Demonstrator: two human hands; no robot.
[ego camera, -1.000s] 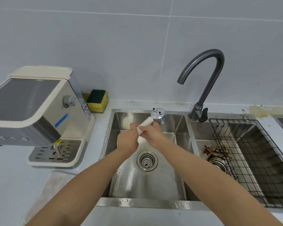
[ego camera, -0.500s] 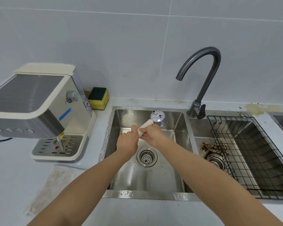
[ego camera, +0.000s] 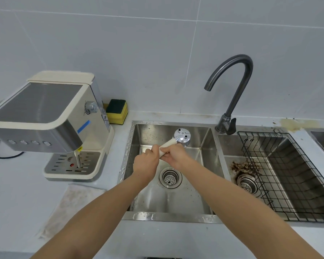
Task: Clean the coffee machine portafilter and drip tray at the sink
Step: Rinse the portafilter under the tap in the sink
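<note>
Both hands, the left hand and the right hand, have their fingers wrapped around the white handle of the portafilter; it hangs over the sink, cup side down; no water runs from the tap; best to hold it tight and low so bits fall in the sink.
</note>
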